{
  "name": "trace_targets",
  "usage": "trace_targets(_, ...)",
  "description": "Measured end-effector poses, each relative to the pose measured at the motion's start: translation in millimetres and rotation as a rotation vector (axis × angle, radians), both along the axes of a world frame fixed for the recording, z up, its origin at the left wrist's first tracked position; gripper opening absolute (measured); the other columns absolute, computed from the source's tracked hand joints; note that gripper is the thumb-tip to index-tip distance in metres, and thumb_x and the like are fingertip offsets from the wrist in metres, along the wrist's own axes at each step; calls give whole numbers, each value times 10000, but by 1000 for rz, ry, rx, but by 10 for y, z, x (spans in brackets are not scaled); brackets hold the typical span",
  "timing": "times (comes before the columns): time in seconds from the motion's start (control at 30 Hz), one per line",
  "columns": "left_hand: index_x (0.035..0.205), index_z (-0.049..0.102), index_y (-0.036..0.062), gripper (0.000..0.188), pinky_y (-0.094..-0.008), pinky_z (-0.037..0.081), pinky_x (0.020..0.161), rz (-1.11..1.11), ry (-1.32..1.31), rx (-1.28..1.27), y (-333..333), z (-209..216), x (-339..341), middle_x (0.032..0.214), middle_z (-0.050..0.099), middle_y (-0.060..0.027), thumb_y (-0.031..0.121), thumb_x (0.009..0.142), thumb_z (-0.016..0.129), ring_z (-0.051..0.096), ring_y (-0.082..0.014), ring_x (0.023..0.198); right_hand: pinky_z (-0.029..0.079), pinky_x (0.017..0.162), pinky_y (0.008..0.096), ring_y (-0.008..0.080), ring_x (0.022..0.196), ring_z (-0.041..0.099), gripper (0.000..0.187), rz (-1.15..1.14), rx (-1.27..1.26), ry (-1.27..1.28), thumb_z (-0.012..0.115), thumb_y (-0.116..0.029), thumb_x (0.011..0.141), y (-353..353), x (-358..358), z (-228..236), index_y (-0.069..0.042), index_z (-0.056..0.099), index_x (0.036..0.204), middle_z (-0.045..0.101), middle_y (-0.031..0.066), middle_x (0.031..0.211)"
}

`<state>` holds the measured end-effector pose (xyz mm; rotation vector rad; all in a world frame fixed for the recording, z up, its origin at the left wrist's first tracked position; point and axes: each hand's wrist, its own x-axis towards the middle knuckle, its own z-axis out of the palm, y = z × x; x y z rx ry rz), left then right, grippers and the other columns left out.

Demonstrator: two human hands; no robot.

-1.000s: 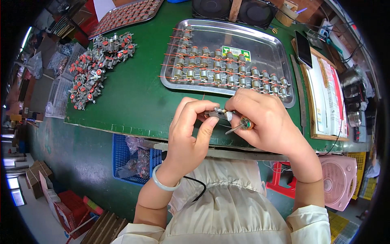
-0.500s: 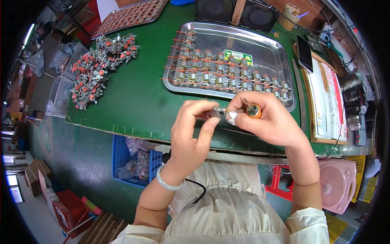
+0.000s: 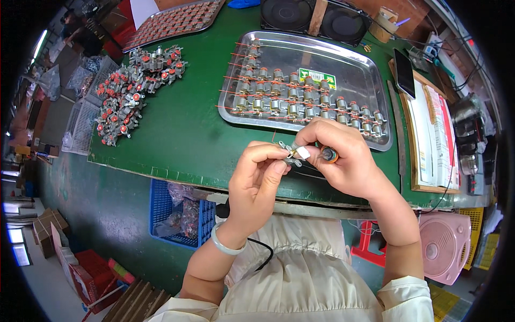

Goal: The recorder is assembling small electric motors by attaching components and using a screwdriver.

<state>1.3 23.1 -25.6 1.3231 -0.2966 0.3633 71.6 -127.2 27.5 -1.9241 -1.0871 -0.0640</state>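
Between the thumb and fingers of my left hand (image 3: 255, 180) is a small metal motor (image 3: 289, 154) with flat bracket ears, held over the near edge of the bench. My right hand (image 3: 348, 158) meets it from the right, thumb and forefinger pinched beside it. A small white piece (image 3: 303, 152) shows at those fingertips; whether it is held or wrapped on the thumb I cannot tell. Tucked in the right palm is an orange-handled screwdriver (image 3: 329, 155), seen end-on. Just beyond my hands, rows of similar motors (image 3: 275, 106) with red wires stand on a metal tray (image 3: 383, 107).
A heap of red-topped motors (image 3: 120, 102) lies on the green bench (image 3: 182, 129) at left. Behind it sits another full tray (image 3: 174, 24). Black speakers (image 3: 287, 15) stand at the back. At right are a phone (image 3: 403, 72) and a board with papers (image 3: 429, 137). Below is a blue basket (image 3: 161, 212).
The motor has turned in my left fingers, so its bracket ears now show. My right hand has shifted slightly left and down, and the screwdriver has tilted so its shaft no longer points up.
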Motion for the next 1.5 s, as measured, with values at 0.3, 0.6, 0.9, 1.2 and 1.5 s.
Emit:
trace_targets(0.3,1230,324,-11,396,-241,457,739,61,117,-91,14,62,-44,943,480,-78,12,865,477,499,-109,816,448,617,290,173,685,550,193,-115,55,200,601,4,716,40,-24,-23,-5,546,901,545,89,746)
trace_targets(0.6,1234,373,-23,364,-239,455,721,-28,293,-239,112,79,-60,980,522,-91,63,891,454,522,-102,798,450,657,345,258,712,570,209,-223,-174,223,593,-51,711,-94,-115,-140,13,519,896,556,144,799)
trace_targets(0.9,1225,383,-17,350,-235,453,710,-76,368,-338,166,123,-68,1009,533,-92,78,896,455,523,-99,785,441,578,379,330,667,553,251,-267,-769,-41,617,-18,676,-272,-386,-145,-30,468,878,527,142,791)
trace_targets(1.2,1175,411,-18,359,-220,434,764,68,196,-145,72,47,-63,1002,504,-83,-20,835,526,515,-108,895,445,540,343,282,610,556,206,-109,-127,147,586,-13,699,-251,-460,99,-7,552,902,576,133,773)
trace_targets(1.5,1169,415,-31,348,-229,434,772,49,135,39,28,35,-74,1000,519,-100,-14,839,523,527,-119,882,456,545,346,278,632,567,256,-123,-79,30,614,2,670,-152,-367,23,-8,550,918,576,120,761)
